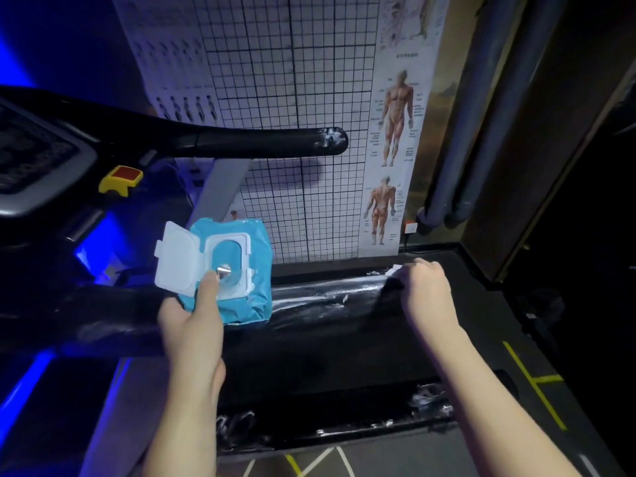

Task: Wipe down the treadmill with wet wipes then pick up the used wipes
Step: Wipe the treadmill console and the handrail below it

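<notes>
This is a gym, dim and lit with blue light. A treadmill [103, 132] with a console [34, 156], a red stop button [124, 174] and a black handrail [261, 141] stands by a wall bearing a muscle poster [395, 132] and a grid chart [292, 80]. Yellow floor lines [530, 380] mark the dark matting.

The anatomy poster's [395, 132] print is too blurred to read.

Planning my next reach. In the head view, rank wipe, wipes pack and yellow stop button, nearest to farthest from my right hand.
1. Wipe, under the right hand.
2. Pack, left, held by the left hand.
3. Stop button, far left, higher up.
</notes>
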Tool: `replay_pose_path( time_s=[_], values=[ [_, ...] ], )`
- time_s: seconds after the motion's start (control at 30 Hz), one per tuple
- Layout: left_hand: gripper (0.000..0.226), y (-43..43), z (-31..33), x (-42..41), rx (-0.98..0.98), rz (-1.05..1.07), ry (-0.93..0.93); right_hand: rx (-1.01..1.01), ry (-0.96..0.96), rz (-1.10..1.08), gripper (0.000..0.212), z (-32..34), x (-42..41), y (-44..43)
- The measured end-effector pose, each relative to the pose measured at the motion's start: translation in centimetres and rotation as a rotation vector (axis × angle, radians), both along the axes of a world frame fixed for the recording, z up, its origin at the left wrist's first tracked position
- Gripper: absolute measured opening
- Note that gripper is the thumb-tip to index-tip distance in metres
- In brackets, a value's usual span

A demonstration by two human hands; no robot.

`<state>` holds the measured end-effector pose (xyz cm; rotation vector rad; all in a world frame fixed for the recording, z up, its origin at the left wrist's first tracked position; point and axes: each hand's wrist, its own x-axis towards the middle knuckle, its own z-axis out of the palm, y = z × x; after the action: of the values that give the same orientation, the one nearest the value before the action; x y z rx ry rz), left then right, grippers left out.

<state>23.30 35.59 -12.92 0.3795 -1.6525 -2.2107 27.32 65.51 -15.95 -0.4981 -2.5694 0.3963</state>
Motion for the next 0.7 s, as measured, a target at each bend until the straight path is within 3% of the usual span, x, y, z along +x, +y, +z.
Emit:
replay_pose_path(
  time_s=[0.2, 0.37, 0.5, 0.7],
  values=[
    [0.004, 0.7, -0.3, 1.4, 0.015, 0.019, 0.008, -0.083, 0.064, -0.061, 0.022, 0.3, 1.0, 1.3],
    [0.011, 1.1, -1.0, 2.5, 0.048, 0.084, 0.031, -0.097, 0.128, 0.193, 0.015, 0.5, -1.1, -3.5],
    [0.005, 0.8, -1.5, 3.1, 0.031, 0.101, 0.0, -0.05, 0.055, 0.355, 0.02, -0.8, -3.1, -6.4],
    [0.014, 0.4, -1.6, 3.3, 0.037, 0.143, 0.006, 0.039, -0.031, 0.295, 0.021, -0.5, -2.8, -1.9]
  ],
)
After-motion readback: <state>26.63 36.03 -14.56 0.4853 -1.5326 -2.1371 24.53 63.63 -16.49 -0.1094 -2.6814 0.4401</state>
